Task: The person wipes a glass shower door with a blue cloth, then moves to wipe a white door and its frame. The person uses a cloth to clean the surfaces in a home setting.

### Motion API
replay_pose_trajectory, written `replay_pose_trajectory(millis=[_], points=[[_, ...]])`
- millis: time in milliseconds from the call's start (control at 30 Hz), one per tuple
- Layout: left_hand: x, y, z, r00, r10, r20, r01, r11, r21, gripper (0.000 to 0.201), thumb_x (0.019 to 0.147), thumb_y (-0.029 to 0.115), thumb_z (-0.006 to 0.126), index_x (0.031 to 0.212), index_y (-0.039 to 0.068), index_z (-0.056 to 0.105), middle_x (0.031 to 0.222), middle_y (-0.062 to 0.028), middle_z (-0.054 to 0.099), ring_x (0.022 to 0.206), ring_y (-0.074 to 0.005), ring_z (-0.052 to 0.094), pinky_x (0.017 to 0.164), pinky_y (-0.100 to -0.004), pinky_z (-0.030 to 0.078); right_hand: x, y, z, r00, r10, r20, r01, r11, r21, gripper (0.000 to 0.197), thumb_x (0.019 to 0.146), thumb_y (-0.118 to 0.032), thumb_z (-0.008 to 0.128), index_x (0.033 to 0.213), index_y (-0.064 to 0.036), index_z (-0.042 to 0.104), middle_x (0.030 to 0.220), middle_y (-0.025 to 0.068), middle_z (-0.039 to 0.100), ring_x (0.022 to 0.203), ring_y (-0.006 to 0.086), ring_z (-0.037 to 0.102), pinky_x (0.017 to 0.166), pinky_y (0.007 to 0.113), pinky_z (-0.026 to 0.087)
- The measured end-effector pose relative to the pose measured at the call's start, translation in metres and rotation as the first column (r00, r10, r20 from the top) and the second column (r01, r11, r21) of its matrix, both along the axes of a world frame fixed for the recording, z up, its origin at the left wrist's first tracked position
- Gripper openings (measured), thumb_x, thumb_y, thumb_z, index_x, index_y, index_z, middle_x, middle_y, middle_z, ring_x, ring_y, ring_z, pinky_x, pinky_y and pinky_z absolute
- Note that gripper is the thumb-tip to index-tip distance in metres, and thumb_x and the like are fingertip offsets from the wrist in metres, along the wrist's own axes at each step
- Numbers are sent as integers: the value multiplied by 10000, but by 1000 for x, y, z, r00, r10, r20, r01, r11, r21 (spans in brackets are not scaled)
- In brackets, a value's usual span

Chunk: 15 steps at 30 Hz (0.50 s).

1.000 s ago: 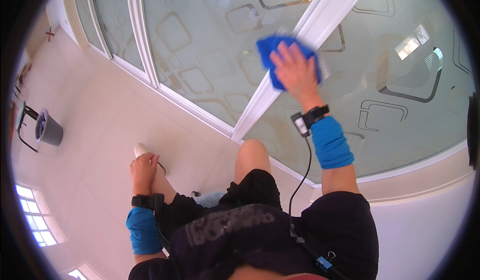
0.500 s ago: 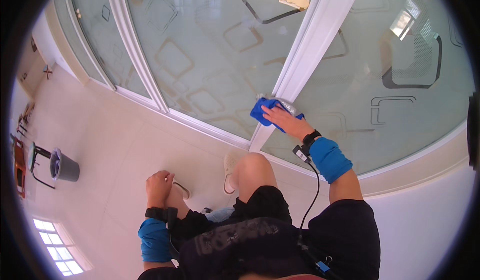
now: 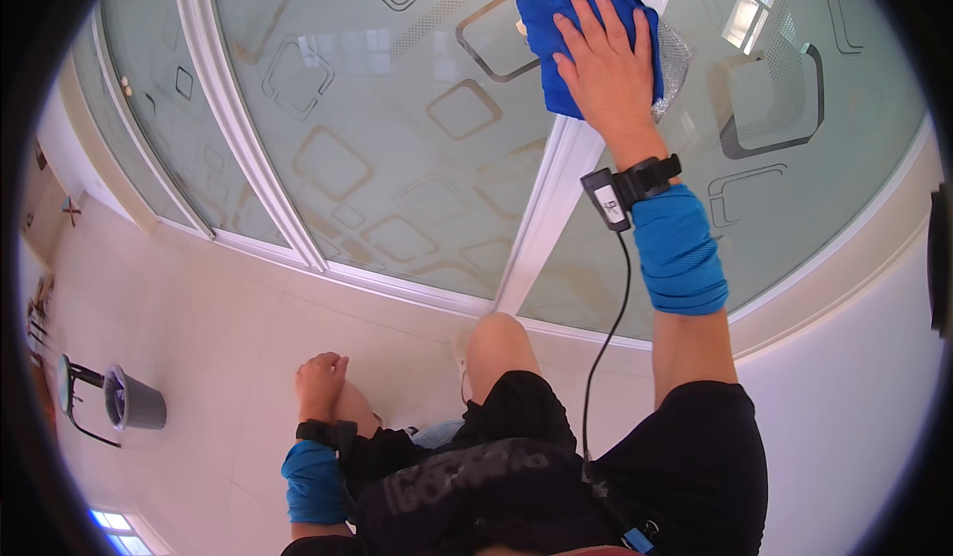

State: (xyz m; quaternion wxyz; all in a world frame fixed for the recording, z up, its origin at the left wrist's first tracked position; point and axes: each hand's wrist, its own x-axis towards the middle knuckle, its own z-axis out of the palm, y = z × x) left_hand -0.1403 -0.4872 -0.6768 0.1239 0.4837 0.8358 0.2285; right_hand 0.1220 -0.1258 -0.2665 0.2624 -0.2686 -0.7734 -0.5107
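Note:
My right hand [image 3: 611, 69] lies with fingers spread over a blue cloth [image 3: 559, 84], pressing it against the white upright frame [image 3: 541, 220] of a glass door. A silvery, speckled edge [image 3: 676, 65] sticks out from under the cloth on the right; I cannot tell whether it is part of the same cloth. Frosted glass panels [image 3: 397, 129] with square patterns lie on both sides of the frame. My left hand [image 3: 320, 385] rests by my left knee, its fingers loosely curled with nothing visible in them.
A grey bin [image 3: 144, 404] stands on the pale floor at the left, beside a dark-legged stool [image 3: 74, 382]. A black cable [image 3: 608, 357] runs from my right wrist device down to my shirt. A white wall [image 3: 844, 427] rises at the right.
My right hand has slid the blue cloth up the white frame, from near its foot to much higher. The cloth now looks more spread out. My left hand has stayed by the knee.

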Motion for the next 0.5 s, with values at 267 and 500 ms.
replay_pose_trajectory(millis=[267, 500], points=[[-46, -20, -34, 972, -41, -230, 15, 994, -111, 269, 903, 352, 666, 818, 110, 745, 790, -110, 709, 784, -356, 677, 758, -468, 542, -35, 10, -128, 959, -242, -150, 204, 951, -231, 673, 946, -402, 614, 1555, -227, 389, 1622, 44, 344, 1486, 247, 310, 1154, 609, 227], [-95, -36, -34, 979, 128, -158, -133, 991, -21, 211, 882, 321, 701, 823, 125, 753, 783, -124, 709, 765, -368, 674, 737, -484, 539, -71, 39, -253, 1000, 13, 4, -10, 894, -447, 652, 953, -283, 624, 1558, -246, 383, 1637, -27, 324, 1498, 200, 301, 1201, 515, 269]])
